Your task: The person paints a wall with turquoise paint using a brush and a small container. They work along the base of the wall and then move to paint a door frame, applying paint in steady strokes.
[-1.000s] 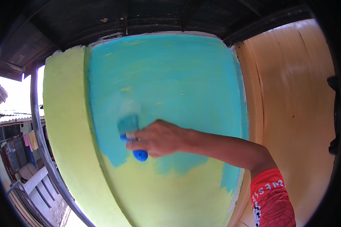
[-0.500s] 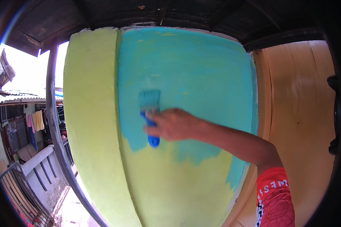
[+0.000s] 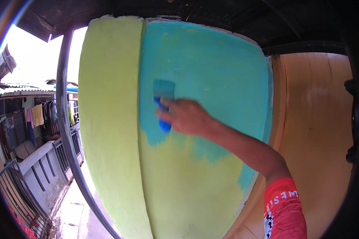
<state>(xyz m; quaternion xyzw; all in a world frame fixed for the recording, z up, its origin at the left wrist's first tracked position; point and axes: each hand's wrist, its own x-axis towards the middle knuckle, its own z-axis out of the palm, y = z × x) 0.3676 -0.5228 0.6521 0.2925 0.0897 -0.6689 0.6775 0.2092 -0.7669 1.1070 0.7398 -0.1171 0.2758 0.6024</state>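
My right hand [image 3: 186,115] is closed around the blue handle of a wide flat paintbrush [image 3: 164,88]. The bristles point upward and lie against the turquoise painted area [image 3: 223,67] of the wall, near its left side. Slight motion blur softens the hand and brush. Below the ragged lower edge of the turquoise, the wall is yellow-green [image 3: 187,187], and a few yellowish flecks show through the turquoise above. My right forearm reaches in from the lower right, out of a red patterned sleeve [image 3: 285,207]. My left hand is out of the picture.
A yellow-green pillar face [image 3: 109,99] stands out left of the painted panel. Further left are a dark metal post [image 3: 64,87], a low railing wall [image 3: 40,171] and hanging laundry [image 3: 38,115]. Orange-tan panelling [image 3: 315,119] borders the right; a dark ceiling [image 3: 211,12] hangs overhead.
The view has swung a little, so the wall sits further right and slightly higher in the picture. Against the wall, the brush has shifted slightly left, still in my right hand.
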